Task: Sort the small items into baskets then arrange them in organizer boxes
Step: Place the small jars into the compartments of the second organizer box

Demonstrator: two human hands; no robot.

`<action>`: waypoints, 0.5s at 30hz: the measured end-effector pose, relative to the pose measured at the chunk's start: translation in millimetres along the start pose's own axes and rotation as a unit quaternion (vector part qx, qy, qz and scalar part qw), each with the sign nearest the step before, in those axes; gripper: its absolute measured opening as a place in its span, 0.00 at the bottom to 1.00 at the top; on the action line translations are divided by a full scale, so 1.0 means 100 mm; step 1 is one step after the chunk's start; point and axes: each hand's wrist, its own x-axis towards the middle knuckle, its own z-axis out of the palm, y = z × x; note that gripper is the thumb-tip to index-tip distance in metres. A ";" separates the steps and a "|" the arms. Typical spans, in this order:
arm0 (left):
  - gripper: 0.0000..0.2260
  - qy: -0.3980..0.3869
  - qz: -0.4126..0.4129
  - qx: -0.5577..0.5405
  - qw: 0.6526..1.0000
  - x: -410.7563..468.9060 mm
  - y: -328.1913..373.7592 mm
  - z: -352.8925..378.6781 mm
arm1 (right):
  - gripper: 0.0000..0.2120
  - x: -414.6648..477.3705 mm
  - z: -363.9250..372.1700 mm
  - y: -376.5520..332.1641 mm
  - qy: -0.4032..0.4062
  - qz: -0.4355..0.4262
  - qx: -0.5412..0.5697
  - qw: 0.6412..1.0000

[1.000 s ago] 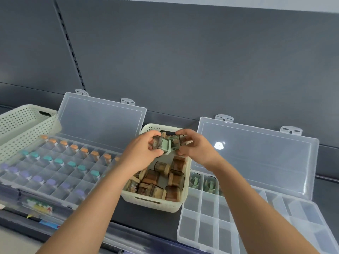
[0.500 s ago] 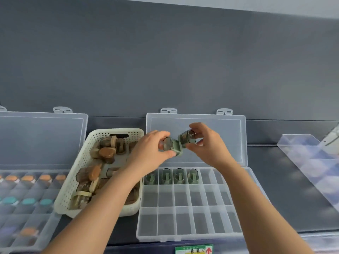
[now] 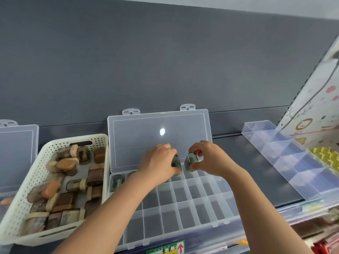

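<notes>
Items [image 3: 176,163] [image 3: 190,160] lower, arm [image 3: 110,208] hides cells [image 3: 189,208], basket [image 3: 22,195] L

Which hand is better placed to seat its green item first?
Probably left: the left hand pinches the left item lower, at a cell mouth nearest the stored items; the right hand holds the right item higher.

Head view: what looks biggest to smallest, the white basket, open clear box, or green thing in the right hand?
1. open clear box, lid included
2. white basket, only slightly smaller
3. green thing, pinched by the right hand
</notes>
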 end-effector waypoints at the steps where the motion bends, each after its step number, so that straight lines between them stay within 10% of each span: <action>1: 0.19 -0.002 0.006 0.019 1.000 0.01 0.01 0.03 | 0.20 0.00 0.02 0.02 -0.007 -0.001 -0.008 1.000; 15: 0.25 -0.073 -0.020 0.081 0.994 0.05 -0.01 0.27 | 0.22 0.09 0.20 0.13 -0.098 0.002 -0.052 0.994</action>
